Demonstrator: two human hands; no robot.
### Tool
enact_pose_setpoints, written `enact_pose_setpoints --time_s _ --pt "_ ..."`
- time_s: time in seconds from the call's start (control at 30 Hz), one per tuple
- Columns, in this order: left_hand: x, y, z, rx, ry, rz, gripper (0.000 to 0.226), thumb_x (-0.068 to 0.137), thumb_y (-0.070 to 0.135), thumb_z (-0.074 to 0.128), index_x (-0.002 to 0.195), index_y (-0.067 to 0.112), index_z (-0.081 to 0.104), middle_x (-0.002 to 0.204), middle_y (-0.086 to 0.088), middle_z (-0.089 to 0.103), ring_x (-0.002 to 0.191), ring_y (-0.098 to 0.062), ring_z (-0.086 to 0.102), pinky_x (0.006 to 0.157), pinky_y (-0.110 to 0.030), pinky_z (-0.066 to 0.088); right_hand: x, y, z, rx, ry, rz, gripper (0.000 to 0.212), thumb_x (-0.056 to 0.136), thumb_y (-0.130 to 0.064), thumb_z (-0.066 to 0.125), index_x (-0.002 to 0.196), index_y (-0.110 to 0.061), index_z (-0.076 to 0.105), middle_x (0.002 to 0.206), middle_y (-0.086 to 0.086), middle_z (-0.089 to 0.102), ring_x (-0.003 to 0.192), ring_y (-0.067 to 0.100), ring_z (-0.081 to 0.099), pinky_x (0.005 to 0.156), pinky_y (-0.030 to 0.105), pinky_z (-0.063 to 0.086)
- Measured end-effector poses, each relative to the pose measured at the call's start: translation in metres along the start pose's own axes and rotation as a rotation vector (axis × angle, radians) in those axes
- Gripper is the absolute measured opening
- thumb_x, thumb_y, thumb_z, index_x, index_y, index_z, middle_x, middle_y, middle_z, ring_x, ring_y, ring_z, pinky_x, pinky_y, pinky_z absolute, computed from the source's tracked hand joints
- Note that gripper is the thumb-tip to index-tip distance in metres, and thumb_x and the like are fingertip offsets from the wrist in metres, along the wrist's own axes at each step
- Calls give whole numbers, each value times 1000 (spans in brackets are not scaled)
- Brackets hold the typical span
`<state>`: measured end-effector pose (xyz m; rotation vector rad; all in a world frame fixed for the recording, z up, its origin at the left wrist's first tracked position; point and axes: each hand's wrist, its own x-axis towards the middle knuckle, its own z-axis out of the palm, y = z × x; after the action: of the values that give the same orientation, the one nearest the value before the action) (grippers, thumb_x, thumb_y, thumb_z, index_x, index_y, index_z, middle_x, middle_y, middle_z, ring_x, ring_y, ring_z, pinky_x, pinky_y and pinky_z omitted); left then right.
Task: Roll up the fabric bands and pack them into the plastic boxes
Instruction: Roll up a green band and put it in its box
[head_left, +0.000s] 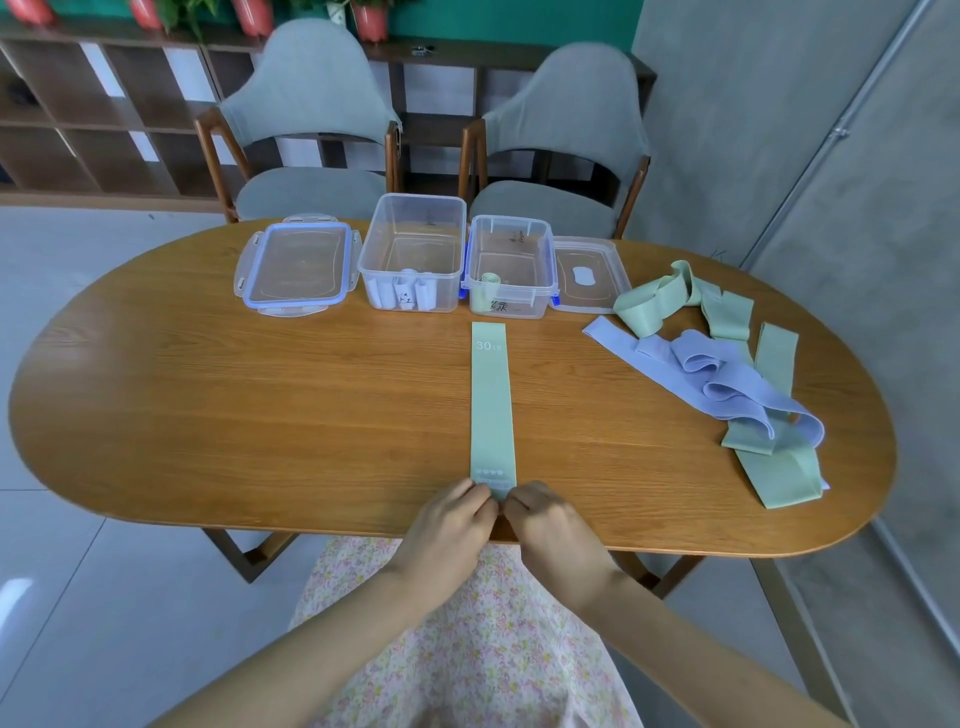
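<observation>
Two bare hands, left hand (451, 512) and right hand (540, 512), pinch closed on the near end of a long flat pale-green fabric band (490, 400), its roll barely begun at the oval wooden worktop's (260, 395) near edge. Beyond the band's far end, a clear plastic box (511, 267) holds one green roll; the taller clear box (413, 254) left of it holds white rolls. Right of the band, a loose heap of green and lilac bands (727, 379) awaits rolling, so most work remains.

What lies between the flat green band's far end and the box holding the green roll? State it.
Only bare table: the head view shows a short wood gap between the flat green band and the box.
</observation>
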<state>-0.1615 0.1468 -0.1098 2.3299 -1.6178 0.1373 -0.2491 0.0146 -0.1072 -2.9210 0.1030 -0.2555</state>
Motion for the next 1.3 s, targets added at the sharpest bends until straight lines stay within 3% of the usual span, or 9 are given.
enact_pose_setpoints --time_s 0.2,0.3,0.4,0.57,0.77,0.83,0.93,1.13,1.3 --pt "18 -7 -4 -206 -50 -175 30 61 -11 60 82 10 61 79 -3 58 78 -22 58 55 -29 45 16 10 -9 242 -42 206 16 85 -1 50 85 -13 61 86 4 65 79 25 59 65 30 42" --pt "21 -6 -4 -216 -11 -195 28 70 -11 57 86 13 59 84 -1 56 83 -21 55 60 -28 42 16 9 -5 238 31 192 15 84 3 53 84 -10 60 88 3 59 79 26 59 63 38 49" --pt "17 -5 1 -193 24 -153 36 62 -15 62 88 10 61 90 -1 55 86 -21 53 63 -30 49 9 5 -2 149 121 104 23 71 9 68 80 -10 61 79 2 58 68 22 59 55 27 45" --pt "10 -5 5 -160 49 -123 45 53 -16 68 89 11 62 90 0 58 82 -18 54 58 -31 52 0 6 1 77 142 -22 43 57 13 75 92 -10 68 84 1 64 73 18 62 61 22 50" --pt "-3 -9 7 -171 67 -74 30 66 -6 72 88 11 61 90 3 56 82 -14 51 62 -27 50 -9 10 3 97 117 -38 10 81 -9 70 90 -11 67 89 1 59 79 17 59 65 25 53" --pt "0 -9 8 -190 97 -90 21 72 -3 73 83 10 61 87 3 55 80 -14 51 62 -27 48 -5 11 5 95 133 -15 9 79 -6 71 82 -11 65 85 1 53 75 16 53 61 20 45" --pt "5 -7 8 -221 126 -127 20 73 -6 71 76 10 59 81 3 53 76 -13 48 60 -26 44 3 14 8 110 114 43 19 71 5 72 74 -11 63 76 0 49 65 14 50 53 16 31" --pt "18 -1 8 -293 157 -311 22 72 -10 62 65 10 59 75 3 50 75 -14 47 62 -18 35 11 19 8 217 181 159 17 84 -2 60 70 -11 56 68 0 49 57 18 49 46 37 44" --pt "29 -4 14 -450 203 -544 18 74 -6 57 68 11 56 72 6 47 68 -13 46 57 -17 28 10 9 5 138 180 152 24 68 6 73 72 -13 58 70 -1 49 53 15 46 39 26 38"
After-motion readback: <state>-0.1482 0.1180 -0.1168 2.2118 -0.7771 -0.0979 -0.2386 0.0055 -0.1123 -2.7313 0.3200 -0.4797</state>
